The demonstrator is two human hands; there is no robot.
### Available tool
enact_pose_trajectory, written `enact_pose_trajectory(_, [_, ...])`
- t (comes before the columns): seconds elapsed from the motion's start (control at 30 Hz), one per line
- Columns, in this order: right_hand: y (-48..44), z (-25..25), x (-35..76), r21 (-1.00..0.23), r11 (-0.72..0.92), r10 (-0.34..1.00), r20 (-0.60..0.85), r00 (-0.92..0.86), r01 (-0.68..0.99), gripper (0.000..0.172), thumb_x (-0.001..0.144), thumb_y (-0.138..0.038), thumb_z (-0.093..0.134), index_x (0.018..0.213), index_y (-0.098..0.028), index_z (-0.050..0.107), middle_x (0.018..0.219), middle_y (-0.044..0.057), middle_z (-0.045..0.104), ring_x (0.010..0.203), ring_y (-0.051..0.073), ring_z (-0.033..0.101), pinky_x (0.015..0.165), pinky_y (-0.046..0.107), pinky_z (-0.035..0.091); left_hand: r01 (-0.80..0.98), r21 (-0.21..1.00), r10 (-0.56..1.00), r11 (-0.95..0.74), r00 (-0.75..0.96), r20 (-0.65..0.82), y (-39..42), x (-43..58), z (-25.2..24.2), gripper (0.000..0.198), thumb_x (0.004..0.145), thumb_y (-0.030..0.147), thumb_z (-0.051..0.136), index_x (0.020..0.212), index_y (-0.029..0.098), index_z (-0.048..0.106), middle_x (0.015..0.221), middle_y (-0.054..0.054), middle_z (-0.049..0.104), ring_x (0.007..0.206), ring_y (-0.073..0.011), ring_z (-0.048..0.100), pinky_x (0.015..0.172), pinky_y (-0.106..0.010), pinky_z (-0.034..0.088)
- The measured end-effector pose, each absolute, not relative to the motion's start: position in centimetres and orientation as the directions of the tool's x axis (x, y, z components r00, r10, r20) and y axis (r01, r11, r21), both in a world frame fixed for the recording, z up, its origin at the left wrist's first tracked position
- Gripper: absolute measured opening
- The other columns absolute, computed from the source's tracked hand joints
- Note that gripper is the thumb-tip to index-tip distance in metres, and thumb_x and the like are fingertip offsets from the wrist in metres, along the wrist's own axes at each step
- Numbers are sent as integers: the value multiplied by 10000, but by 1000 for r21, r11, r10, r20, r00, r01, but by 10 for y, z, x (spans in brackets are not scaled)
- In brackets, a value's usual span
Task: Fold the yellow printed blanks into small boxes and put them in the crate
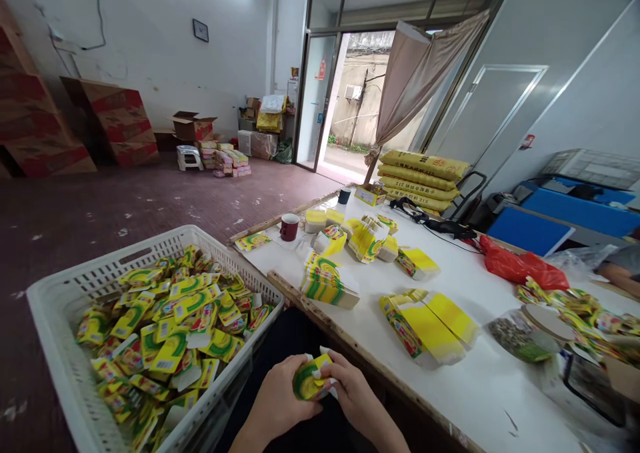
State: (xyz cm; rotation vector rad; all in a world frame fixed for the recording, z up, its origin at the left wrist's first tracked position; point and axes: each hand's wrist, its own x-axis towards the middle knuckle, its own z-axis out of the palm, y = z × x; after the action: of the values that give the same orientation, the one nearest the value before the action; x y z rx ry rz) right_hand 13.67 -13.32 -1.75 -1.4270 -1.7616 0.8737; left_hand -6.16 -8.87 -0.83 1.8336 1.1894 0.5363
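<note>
A small yellow and green carton is held over my lap between both hands. My left hand wraps round its left side. The fingers of my right hand close on its upper right part, and white coverings show on some fingertips. What lies inside the carton is hidden. To the left, a white plastic basket holds many similar small cartons, piled loosely. On the white table to the right lie a stack of flat cartons and a larger yellow bundle.
A maroon mug and a dark mug stand on the table. Farther right are a clear jar, a red plastic bag and another person's arm. Yellow sacks are stacked beyond the table.
</note>
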Motion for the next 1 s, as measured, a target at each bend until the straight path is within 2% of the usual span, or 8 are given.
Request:
enact_pose_trajectory(0.17, [-132, -14, 135, -862, 90, 986, 8, -164, 499, 392, 773, -82, 554, 1063, -269, 739, 1413, 90, 634, 1350, 279, 574, 1129, 444, 442, 536, 821, 887, -197, 455, -84, -88, -62, -2, 520, 596, 291, 770, 1103, 198, 704, 1061, -64, 765, 987, -278, 711, 894, -360, 544])
enact_pose_trajectory(0.37, [-131, -41, 126, -937, 87, 996, 77, -43, 339, 648, 815, -182, 618, 1445, -228, 473, 1456, 139, 576, 1353, 278, 554, 1182, 452, 394, 544, 803, 907, -242, 420, -11, -86, -62, -3, 553, 662, 288, 728, 1206, 197, 686, 1200, -120, 733, 1104, -308, 699, 1008, -414, 534])
enact_pose_trajectory(0.57, [-120, -39, 114, -949, 135, 991, 130, -37, 284, 540, 904, -287, 581, 1434, -225, 495, 1428, 136, 589, 1320, 271, 578, 1157, 432, 432, 518, 803, 915, -296, 396, 83, -83, -62, -15, 502, 721, 315, 712, 1208, 199, 681, 1172, -124, 744, 1091, -304, 714, 995, -432, 562])
enact_pose_trajectory(0.67, [-115, -35, 106, -938, 136, 990, 137, -20, 320, 653, 840, -269, 656, 1464, -202, 474, 1507, 162, 519, 1419, 287, 489, 1208, 469, 368, 522, 804, 926, -283, 366, 89, -74, -73, -18, 504, 696, 304, 736, 1188, 213, 672, 1181, -111, 742, 1098, -307, 711, 1005, -450, 556])
enact_pose_trajectory(0.73, [-109, -28, 110, -940, 149, 988, 152, -14, 306, 700, 789, -302, 732, 1441, -199, 498, 1514, 175, 509, 1378, 298, 530, 1140, 459, 456, 542, 798, 959, -262, 241, 152, -62, -92, -20, 518, 715, 350, 742, 1206, 221, 642, 1205, -112, 726, 1133, -321, 691, 1033, -486, 533])
enact_pose_trajectory(0.8, [-96, -17, 123, -940, 137, 987, 157, 41, 311, 517, 831, -314, 692, 1329, -213, 591, 1311, 140, 668, 1149, 262, 679, 1031, 442, 538, 632, 751, 967, -192, -11, 256, -47, -117, -19, 562, 754, 471, 737, 1214, 173, 613, 1187, -165, 700, 1154, -378, 659, 1042, -575, 501])
enact_pose_trajectory(0.87, [-76, -2, 144, -912, 110, 968, 188, 166, 395, 270, 870, -311, 627, 1116, -213, 677, 1037, 94, 752, 962, 244, 717, 927, 430, 574, 728, 681, 900, -84, -238, 365, -33, -141, -18, 812, 703, 552, 789, 1330, 108, 524, 1348, -248, 589, 1331, -459, 513, 1124, -662, 385])
enact_pose_trajectory(1.0, [-16, 20, 183, -756, 42, 898, 315, 308, 653, 186, 867, -278, 606, 1007, -193, 694, 997, 120, 728, 881, 250, 675, 861, 431, 555, 683, 730, 867, -30, -345, 358, -21, -153, -20, 872, 719, 588, 767, 1381, 106, 467, 1421, -246, 527, 1383, -444, 465, 1153, -658, 359])
